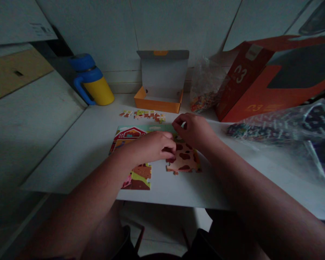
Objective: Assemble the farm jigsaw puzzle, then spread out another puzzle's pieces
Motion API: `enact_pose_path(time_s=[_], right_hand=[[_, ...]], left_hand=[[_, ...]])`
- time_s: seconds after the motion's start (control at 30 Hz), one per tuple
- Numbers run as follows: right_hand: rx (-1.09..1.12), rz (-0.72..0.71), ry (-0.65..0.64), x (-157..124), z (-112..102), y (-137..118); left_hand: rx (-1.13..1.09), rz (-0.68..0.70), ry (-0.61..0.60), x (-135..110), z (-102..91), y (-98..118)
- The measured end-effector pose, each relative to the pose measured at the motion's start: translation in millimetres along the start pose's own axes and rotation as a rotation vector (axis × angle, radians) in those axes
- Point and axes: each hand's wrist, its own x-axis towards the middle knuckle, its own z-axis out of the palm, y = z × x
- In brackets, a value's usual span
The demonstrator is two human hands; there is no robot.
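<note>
A partly joined jigsaw puzzle (131,133) lies on the white table, showing a red barn on its left side. Its right section (184,164) has brown cow-like patches, and a gap of bare table shows between the lower parts. My left hand (158,146) reaches over the middle, its fingers curled down at the patched section's left edge; what they hold, if anything, is hidden. At the puzzle's upper right edge, my right hand (193,127) has thumb and forefinger pinched together, and nothing I can name shows between them. Several loose puzzle pieces (148,114) lie beyond the puzzle.
Behind the pieces stands an open orange box (158,105) with its lid raised. A blue and yellow jug (99,86) is at the back left. To the right are a clear bag (204,90), a large orange-red box (243,86) and another plastic bag (281,126).
</note>
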Motion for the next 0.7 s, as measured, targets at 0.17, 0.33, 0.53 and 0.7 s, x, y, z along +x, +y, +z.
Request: enact_pose_path(time_s=[0.17,0.33,0.53,0.7], right_hand=[[-0.005,0.034,-0.004,0.5,0.9,1.7],[-0.077,0.032,-0.023,1.4,1.8,3.4],[-0.084,0.069,-0.06,0.2,1.0,1.8],[-0.071,0.051,-0.071,-0.8,2.2,1.2]], left_hand=[[-0.028,0.024,-0.007,-1.7,-1.7,-6.6],[0.075,-0.027,0.122,0.2,-8.5,-23.0],[0.247,-0.393,0.498,-22.1,-46.4,-82.2],[0.367,-0.796,0.676,-54.8,-68.2,-143.9]])
